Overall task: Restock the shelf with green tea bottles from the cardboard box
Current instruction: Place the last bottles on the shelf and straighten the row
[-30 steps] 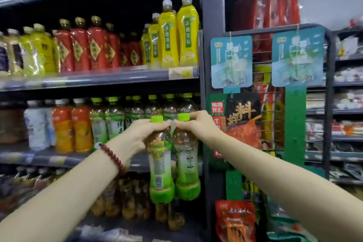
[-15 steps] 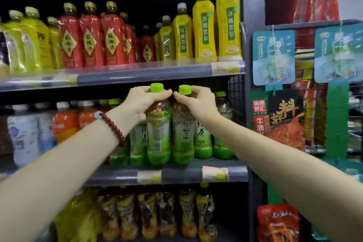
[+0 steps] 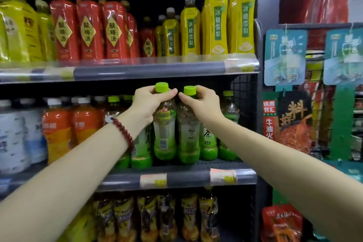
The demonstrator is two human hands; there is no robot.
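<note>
**Mia:** What is the person holding?

**Ben:** Two green tea bottles. The left hand (image 3: pixel 149 100) is wrapped around the neck of the left green tea bottle (image 3: pixel 164 133), just under its green cap (image 3: pixel 162 87). The right hand (image 3: pixel 200 102) grips the neck of the right green tea bottle (image 3: pixel 189 137) the same way.

**Mia:** Where are the bottles?

**Ben:** Both stand up straight, side by side, at the front of the middle shelf (image 3: pixel 188 178). Their bottoms look like they sit on it, but it is hard to be sure. More green tea bottles (image 3: pixel 228 124) stand just behind and beside them.

**Mia:** What else is on that shelf?

**Ben:** Orange drink bottles (image 3: pixel 57 133) stand to the left, and white bottles (image 3: pixel 13 135) are farther left.

**Mia:** And up top?

**Ben:** Red bottles (image 3: pixel 88 31) and yellow bottles (image 3: pixel 215 19) fill the top shelf (image 3: pixel 149 69). Dark bottles (image 3: pixel 147 218) sit on the shelf below.

**Mia:** Is there something on the wrist?

**Ben:** Yes, a dark red bead bracelet (image 3: pixel 124 133) on the left wrist.
</note>
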